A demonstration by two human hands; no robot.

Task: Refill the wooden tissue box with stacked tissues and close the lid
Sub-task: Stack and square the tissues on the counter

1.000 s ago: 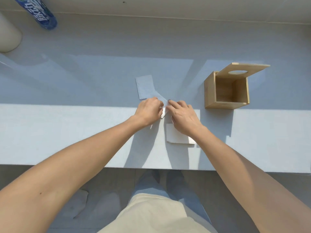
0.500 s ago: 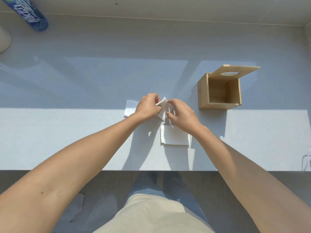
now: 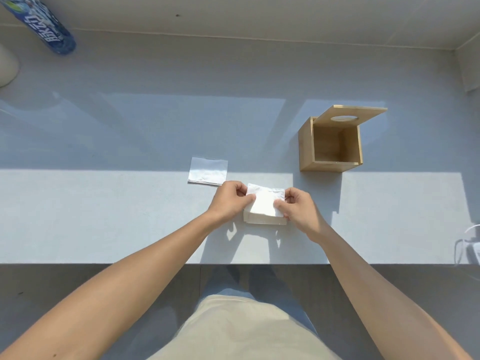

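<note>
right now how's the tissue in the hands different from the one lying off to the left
The held tissue is pinched at its sides by the left hand and right hand, above the stack; the loose tissue lies flat and untouched. The held tissue is fully sunlit; the loose tissue is half in shadow. Both are white and squarish.

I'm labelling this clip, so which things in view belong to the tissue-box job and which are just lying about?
Job: wooden tissue box, lid up; tissue stack; folded tissue held by left hand and right hand; flat tissue.
Lying about: blue bottle; white cable.
</note>
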